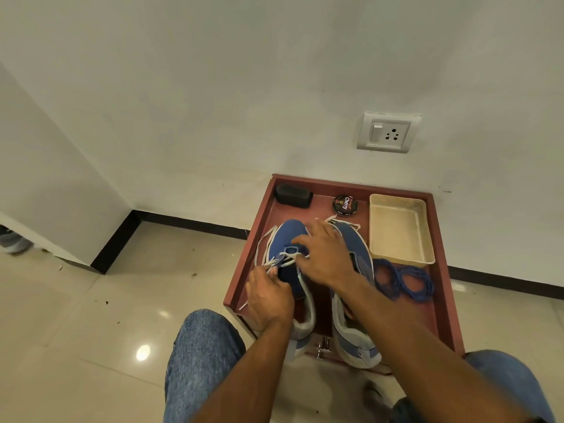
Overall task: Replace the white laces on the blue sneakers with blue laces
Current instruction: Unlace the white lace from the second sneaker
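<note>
- A white wall point(213, 87) meets glossy beige floor tiles point(76, 315) along a black skirting strip point(116, 239); specks of debris lie scattered on the tiles.
- A knee in blue jeans point(201, 361) fills the lower foreground.
- The left hand point(268, 297) pinches a strand of the white laces point(283, 259), its fingers curled together on the lace at the left sneaker point(287, 236).
- The right hand point(323, 257) rests across the top of that sneaker, fingers spread over the lacing; whether this grip clamps the lace cannot be told.
- Both shoes stand side by side, toes to the wall, on a low reddish-brown surface point(439, 300) with a raised rim; the right sneaker point(357, 340) is partly hidden by the forearm.
- At the back of the surface sit a black block point(293, 196) and a round polish tin point(345, 204).
- Blue laces point(403, 279) lie coiled just right of the shoes, before a cream tray point(399, 230).
- A wall socket point(389, 132) hangs above.
</note>
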